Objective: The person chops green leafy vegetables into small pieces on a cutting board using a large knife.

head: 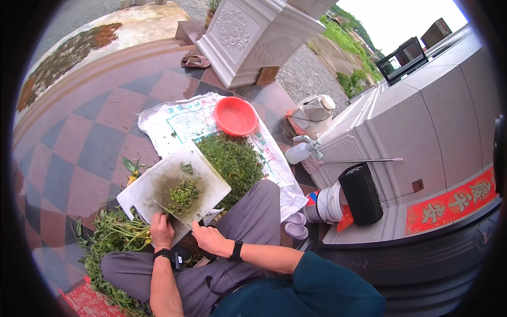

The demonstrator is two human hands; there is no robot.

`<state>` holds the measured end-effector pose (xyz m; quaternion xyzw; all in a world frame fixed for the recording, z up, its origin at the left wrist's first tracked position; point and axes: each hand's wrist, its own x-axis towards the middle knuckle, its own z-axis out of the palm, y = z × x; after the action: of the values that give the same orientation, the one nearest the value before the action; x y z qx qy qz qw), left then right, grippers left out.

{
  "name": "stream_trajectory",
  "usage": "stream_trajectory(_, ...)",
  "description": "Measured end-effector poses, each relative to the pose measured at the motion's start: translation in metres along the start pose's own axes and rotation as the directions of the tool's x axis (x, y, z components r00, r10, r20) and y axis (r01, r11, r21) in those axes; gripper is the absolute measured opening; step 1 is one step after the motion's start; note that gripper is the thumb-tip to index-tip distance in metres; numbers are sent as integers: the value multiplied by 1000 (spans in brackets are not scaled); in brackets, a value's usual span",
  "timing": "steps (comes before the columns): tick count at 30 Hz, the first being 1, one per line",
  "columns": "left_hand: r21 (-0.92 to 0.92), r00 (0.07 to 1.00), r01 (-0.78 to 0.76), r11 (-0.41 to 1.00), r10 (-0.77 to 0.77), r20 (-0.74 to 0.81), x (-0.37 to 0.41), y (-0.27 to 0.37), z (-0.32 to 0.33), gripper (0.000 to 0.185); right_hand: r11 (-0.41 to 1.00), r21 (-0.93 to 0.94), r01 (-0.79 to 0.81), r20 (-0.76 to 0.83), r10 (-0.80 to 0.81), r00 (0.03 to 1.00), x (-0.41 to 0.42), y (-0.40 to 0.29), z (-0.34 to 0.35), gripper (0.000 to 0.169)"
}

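My right hand [208, 237] is closed round the handle of a kitchen knife [172, 212], whose blade lies low across the near part of a stained white cutting board [214, 180]. My left hand [161, 230] is at the board's near left, fingers bent beside the blade; what lies under them is hidden. Beyond the blade sits a small heap of chopped greens [184, 195], with a loose leaf [186, 168] farther up. A large pile of chopped greens [229, 164] rests on a white woven sack [174, 119]. Uncut leafy stems [115, 230] lie to the left of the board.
A red plastic basin [235, 116] stands on the sack's far part. To the right are a pump sprayer [299, 152], purple clogs [296, 226], a white bucket [329, 202] and a black box [360, 194]. Shoes [195, 61] lie by a carved pillar base [253, 39].
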<state>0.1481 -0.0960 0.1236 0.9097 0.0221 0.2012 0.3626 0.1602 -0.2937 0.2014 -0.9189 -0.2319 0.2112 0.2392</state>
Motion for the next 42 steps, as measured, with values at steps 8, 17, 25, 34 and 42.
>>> stream_trajectory(8, -19, 998, 51, 999, -51, -48, 4, -4, 14, 13, 991, 39, 130, -150, -123, 981, 103, -24, 23, 22)
stream_trajectory(17, 5, 996, 13, 1000, -12, -84, 4, -6, 6, 13, 987, -118, 109, -176, -129, 976, 56, 8, -17, 24)
stream_trajectory(25, -17, 995, 0, 1000, -2, -95, 4, -3, 2, 18, 987, -139, 80, 15, -79, 997, -9, -9, -38, 24)
stream_trajectory(34, 88, 998, -5, 996, 11, -67, 5, 4, 0, 20, 945, -313, 93, 51, -81, 995, -14, -13, -28, 20)
stream_trajectory(42, 60, 999, -25, 998, 27, -33, 10, 1, 3, 12, 994, -97, 54, -12, -56, 998, 47, -12, 6, 18)
